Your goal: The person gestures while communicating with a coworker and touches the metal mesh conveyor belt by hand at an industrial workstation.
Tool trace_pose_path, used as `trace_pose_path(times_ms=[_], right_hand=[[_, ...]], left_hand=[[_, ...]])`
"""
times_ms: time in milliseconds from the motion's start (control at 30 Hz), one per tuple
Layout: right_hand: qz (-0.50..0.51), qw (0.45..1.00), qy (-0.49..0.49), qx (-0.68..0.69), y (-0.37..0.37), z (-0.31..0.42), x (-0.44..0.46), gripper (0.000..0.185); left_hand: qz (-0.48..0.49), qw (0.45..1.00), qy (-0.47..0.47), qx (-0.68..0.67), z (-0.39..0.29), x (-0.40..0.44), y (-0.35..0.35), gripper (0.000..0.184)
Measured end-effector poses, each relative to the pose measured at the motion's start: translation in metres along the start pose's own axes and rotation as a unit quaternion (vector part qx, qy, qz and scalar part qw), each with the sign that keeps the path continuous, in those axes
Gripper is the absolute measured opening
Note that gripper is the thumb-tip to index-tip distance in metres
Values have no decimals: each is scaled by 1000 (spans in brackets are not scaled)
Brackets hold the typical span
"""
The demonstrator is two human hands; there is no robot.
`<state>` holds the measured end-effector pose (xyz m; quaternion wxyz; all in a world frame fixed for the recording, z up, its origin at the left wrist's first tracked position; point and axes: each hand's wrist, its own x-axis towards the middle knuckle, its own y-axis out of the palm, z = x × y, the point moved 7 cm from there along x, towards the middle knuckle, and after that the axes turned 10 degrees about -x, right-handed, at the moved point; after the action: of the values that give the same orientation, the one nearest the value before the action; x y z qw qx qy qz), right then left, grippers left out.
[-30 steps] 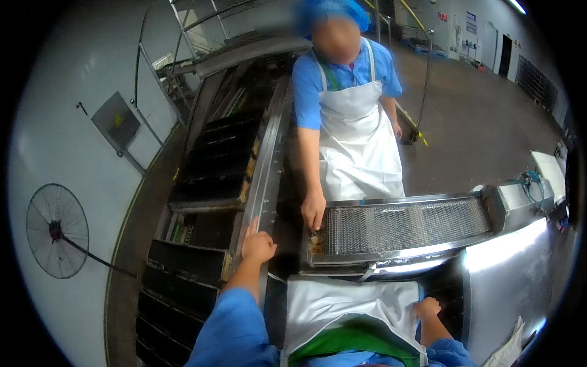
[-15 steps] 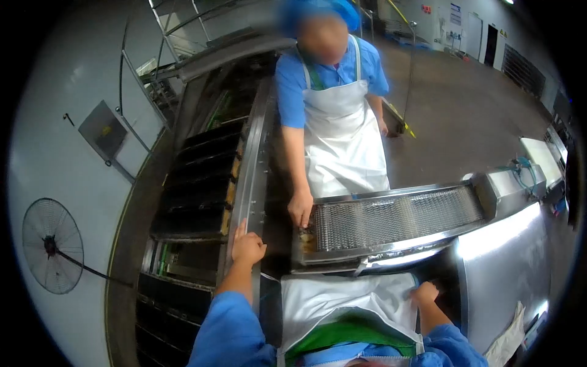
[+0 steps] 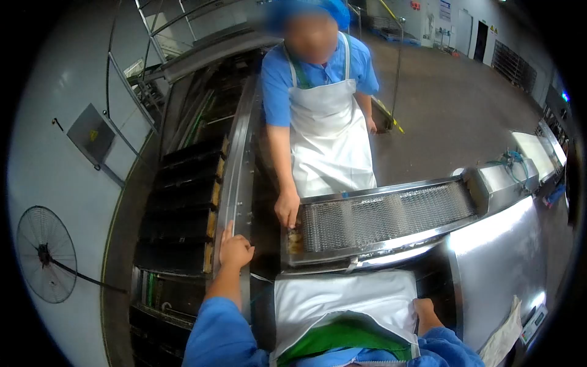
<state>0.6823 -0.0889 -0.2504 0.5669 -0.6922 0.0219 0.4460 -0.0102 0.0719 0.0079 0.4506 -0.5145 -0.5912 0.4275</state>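
My left hand (image 3: pixel 235 249) rests at the metal rail (image 3: pixel 230 202) beside a line of dark trays (image 3: pixel 174 217). Its index finger points forward along the rail and the thumb stands apart; nothing is seen in it. My right hand (image 3: pixel 425 312) is at the right edge of my white apron (image 3: pixel 342 290). Its fingers are mostly hidden, so I cannot see whether they grip the apron.
Across from me stands a co-worker in a white apron (image 3: pixel 330 134), one hand (image 3: pixel 287 209) at the near-left end of a mesh conveyor (image 3: pixel 391 214). A steel panel (image 3: pixel 498 263) is on the right. A fan (image 3: pixel 46 254) stands by the left wall.
The dark trays have moved along the line toward me. My view has shifted slightly, moving most of the scene left. My left hand stays at the rail; my right remains by the apron edge.
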Motion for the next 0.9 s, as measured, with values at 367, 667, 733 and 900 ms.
trace_pose_path(times_ms=[367,667,733,900], right_hand=[[-113,992,-41,-25,-55,47,-60,40],[-119,971,-136,-159,-17,26,-17,24],[-199,957,-188,-96,-54,50,-52,20],[-408,805,-430,-20,-158,99,-140,19]], left_hand=[[4,1000,-1,-23,8,-1,4,17],[-4,1000,-20,-23,0,-2,-1,16],[5,1000,-16,-3,-2,1,-4,15],[-3,1000,-4,-16,9,2,7,14]])
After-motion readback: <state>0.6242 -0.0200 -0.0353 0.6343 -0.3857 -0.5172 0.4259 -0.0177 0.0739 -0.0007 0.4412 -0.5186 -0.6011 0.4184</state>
